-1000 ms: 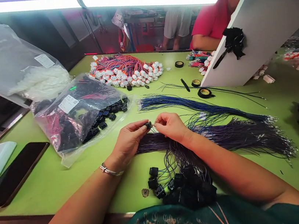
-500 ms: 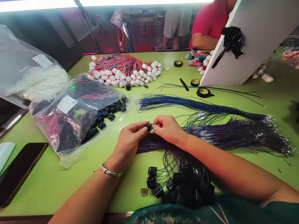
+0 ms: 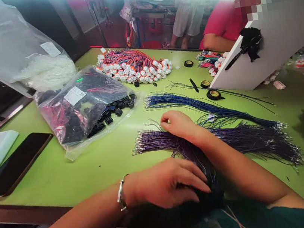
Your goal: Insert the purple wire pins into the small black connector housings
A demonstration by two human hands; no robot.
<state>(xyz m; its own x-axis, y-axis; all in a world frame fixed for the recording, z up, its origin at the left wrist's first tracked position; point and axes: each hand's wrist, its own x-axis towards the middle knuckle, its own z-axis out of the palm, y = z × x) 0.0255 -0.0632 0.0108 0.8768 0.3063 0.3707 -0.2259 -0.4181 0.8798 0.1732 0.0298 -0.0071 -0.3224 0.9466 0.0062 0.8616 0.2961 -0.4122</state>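
One blue wire bundle, three tape rolls, one phone, one bracelet.

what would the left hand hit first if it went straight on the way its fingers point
Probably the blurred dark bundle right by the left hand's fingertips; depth is unclear, so they may already touch.

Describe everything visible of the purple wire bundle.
The purple wire bundle is a sheaf of thin, dark, plastic-looking strands with silvery tips at both ends. It lies across the green table, nearer than the blue wires. The right hand and forearm hide part of its middle; whether the hand touches it is unclear.
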